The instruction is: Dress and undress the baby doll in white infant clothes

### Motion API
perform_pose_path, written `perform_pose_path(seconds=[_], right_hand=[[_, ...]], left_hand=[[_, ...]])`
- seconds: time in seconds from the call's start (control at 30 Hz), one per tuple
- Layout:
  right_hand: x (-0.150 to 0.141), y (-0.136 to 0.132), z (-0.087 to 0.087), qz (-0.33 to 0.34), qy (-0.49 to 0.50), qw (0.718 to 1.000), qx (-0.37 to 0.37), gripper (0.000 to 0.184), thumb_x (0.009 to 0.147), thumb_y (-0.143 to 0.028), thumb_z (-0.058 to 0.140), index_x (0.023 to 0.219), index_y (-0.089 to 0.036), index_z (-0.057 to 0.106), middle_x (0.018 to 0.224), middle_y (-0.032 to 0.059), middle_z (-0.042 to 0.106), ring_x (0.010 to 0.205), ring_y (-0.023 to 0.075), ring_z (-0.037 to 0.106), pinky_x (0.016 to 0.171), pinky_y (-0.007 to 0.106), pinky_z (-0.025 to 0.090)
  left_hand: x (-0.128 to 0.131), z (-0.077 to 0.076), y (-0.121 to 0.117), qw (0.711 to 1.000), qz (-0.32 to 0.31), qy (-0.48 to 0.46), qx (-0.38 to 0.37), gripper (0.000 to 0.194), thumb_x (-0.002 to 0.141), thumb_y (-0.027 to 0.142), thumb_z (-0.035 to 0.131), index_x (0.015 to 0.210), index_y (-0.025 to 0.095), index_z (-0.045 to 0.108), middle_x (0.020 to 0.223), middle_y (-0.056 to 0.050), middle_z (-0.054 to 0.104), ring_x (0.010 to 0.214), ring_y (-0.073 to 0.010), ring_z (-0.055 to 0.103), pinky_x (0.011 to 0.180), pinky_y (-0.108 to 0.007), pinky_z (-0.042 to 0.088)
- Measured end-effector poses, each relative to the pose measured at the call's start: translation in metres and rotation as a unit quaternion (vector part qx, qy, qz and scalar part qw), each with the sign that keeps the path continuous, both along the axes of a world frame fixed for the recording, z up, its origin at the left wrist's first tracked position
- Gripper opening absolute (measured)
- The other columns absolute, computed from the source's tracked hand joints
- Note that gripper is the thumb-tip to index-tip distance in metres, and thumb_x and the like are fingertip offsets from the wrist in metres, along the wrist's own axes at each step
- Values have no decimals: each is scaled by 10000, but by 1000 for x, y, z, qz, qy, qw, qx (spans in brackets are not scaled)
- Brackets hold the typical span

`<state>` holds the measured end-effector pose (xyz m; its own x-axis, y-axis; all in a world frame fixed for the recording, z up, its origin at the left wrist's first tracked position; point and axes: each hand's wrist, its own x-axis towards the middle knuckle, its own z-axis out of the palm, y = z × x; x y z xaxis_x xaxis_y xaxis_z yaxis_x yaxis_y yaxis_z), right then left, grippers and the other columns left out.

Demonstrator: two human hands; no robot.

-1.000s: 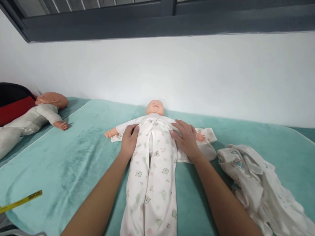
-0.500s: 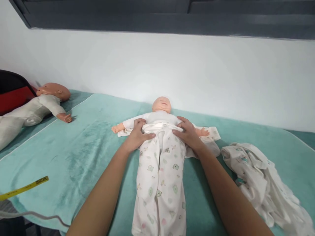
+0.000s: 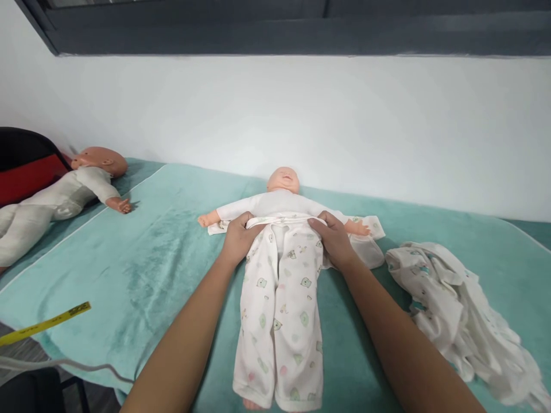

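A baby doll (image 3: 279, 201) in a white top lies on its back, arms spread and head toward the wall. White printed baby pants (image 3: 279, 310) cover its legs, and part of a foot shows below one cuff. My left hand (image 3: 241, 238) grips the left side of the waistband, thumb on top. On the opposite side my right hand (image 3: 333, 238) pinches the waistband the same way. Under the doll's arms lies a spread printed shirt (image 3: 370, 252), partly hidden by the doll and my right hand.
Crumpled white baby clothes (image 3: 447, 298) lie at the right on the teal blanket (image 3: 172, 241). A second doll (image 3: 64, 195) rests at the far left by a black and red bag (image 3: 30, 166). A yellow strip (image 3: 47, 324) and a pale cable (image 3: 64, 362) cross the lower left.
Both hands have shifted slightly at the waistband, with the fingers now more closed around it. The view has moved a little, and the pant cuffs and part of a foot now show.
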<state>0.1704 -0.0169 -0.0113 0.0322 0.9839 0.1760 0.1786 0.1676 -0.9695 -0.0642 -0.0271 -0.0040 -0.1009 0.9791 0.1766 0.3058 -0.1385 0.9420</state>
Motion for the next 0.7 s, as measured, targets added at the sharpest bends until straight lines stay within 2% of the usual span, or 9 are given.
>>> perform_pose_path(seconds=[0.13,0.2,0.23,0.3,0.37,0.47,0.57,0.7], right_hand=[[12,-1,7,72,-90,993,-27,375,804,-520,629,687,-205,462,667,-54,430,662,124,405,606,244,332],[21,-2,11,131,-135,981,-44,318,804,-510,638,771,-205,553,749,-35,527,736,151,481,656,260,383],[25,-3,14,174,-144,972,-59,305,787,-500,665,842,-208,597,815,-21,580,790,173,522,694,274,414],[32,-5,18,256,-137,952,-96,408,714,-469,752,1017,-220,638,973,10,649,909,222,580,773,307,462],[34,-7,20,292,-132,940,-117,564,628,-426,828,1124,-235,637,1082,28,670,1000,258,599,832,336,483],[29,-10,19,265,-144,945,-123,538,585,-417,848,1058,-223,683,1010,24,697,969,263,619,812,344,493],[21,-13,14,216,-150,957,-125,400,587,-454,825,854,-181,709,817,12,684,787,216,609,696,310,472],[16,-17,10,158,-137,973,-96,369,588,-466,799,759,-160,682,734,-2,635,680,157,536,604,268,412]], left_hand=[[-13,9,-3,994,-89,7,-65,303,762,438,662,703,181,512,692,39,471,667,-112,437,595,-226,354],[-24,13,-6,980,-167,7,-105,326,733,452,702,870,180,587,825,10,556,773,-147,521,655,-242,410],[-30,14,-8,971,-207,2,-123,404,700,435,742,982,184,598,917,-10,585,857,-174,553,707,-258,439],[-38,16,-11,954,-263,-14,-145,607,624,364,812,1152,201,562,1072,-39,598,1016,-220,565,816,-294,464],[-42,15,-13,948,-279,-20,-155,667,599,319,832,1189,210,542,1101,-40,594,1058,-227,558,853,-302,460],[-40,13,-16,951,-265,-15,-157,557,627,328,811,1114,204,571,1015,-10,598,948,-198,568,779,-277,449],[-35,12,-19,961,-238,-3,-144,391,641,360,792,926,181,592,866,21,571,789,-157,531,674,-244,399],[-29,9,-22,975,-197,9,-105,350,652,379,768,703,176,488,690,54,439,643,-106,405,590,-225,301]])
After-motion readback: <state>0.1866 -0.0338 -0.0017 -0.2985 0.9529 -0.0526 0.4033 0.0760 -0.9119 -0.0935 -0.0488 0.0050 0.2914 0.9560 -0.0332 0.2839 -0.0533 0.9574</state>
